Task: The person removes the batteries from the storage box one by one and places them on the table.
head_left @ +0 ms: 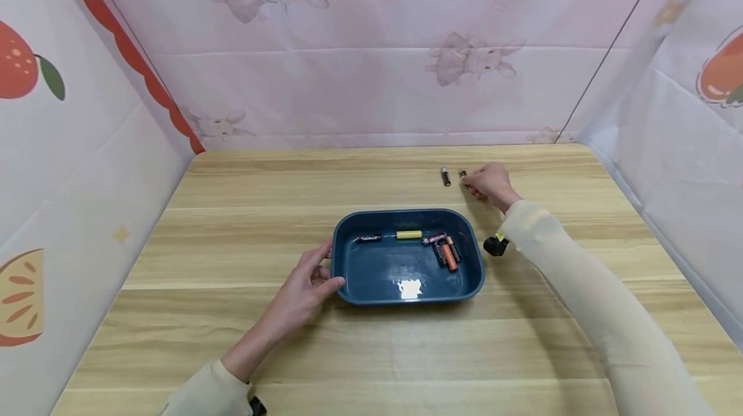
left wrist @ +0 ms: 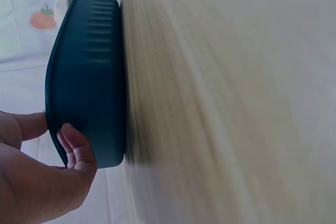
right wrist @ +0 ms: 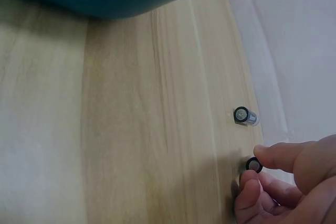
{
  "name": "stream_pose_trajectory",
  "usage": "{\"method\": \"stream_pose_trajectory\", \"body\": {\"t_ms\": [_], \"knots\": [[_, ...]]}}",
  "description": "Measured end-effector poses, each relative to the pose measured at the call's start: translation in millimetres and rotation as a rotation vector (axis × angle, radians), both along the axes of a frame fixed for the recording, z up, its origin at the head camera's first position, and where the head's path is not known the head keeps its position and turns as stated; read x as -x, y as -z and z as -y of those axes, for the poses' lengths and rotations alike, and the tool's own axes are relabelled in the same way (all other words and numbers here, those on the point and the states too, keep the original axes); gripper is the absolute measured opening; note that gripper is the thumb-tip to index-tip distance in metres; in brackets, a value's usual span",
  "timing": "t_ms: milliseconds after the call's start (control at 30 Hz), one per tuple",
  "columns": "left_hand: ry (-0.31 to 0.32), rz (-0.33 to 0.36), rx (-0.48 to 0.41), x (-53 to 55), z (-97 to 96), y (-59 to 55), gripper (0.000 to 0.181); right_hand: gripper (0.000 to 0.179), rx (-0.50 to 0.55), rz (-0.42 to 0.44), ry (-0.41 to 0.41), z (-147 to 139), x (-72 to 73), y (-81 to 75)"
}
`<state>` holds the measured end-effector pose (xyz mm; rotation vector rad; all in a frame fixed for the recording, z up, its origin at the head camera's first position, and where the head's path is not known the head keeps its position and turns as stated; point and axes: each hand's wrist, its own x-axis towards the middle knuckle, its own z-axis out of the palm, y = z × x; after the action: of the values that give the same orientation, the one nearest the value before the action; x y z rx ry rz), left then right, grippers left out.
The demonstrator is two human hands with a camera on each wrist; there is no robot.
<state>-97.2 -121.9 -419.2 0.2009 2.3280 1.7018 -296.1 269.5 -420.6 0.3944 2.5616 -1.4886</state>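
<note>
We count one blue tray (head_left: 371, 280) and eight batteries (head_left: 409, 235). Six lie inside the tray: a black one at ten o'clock from its centre, a yellow one at twelve, and four bunched from two to three, one of them orange. Two are beyond the rim on the table (head_left: 232, 248), near one o'clock: we see one loose battery (head_left: 445, 176) and, just clockwise, a pinched battery (head_left: 462, 173) between the thumb and fingertips of the right hand (head_left: 490, 182). At half past eight the left hand (head_left: 302, 290) grips the tray's end, thumb at the rim, fingers curled against the outer wall. Beneath, we see pale wood grain. A pink rabbit-printed back sheet (head_left: 360, 93) rises at twelve o'clock; white fruit-printed side sheets (head_left: 87, 190) flank the table.
</note>
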Motion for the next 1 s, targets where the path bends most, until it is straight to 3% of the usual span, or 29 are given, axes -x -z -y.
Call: {"method": "stream_pose_trajectory", "body": {"t_ms": [400, 1000], "knots": [[-0.007, -0.012, 0.009, -0.9, -1.4, 0.3, 0.073, 0.022, -0.048, 0.007, -0.039, -3.2, 3.1, 1.7], [-0.012, 0.007, -0.005, -0.1, -1.1, 0.6, 0.074, 0.025, -0.126, -0.067, -0.089, -2.6, 2.5, 6.6]]}}
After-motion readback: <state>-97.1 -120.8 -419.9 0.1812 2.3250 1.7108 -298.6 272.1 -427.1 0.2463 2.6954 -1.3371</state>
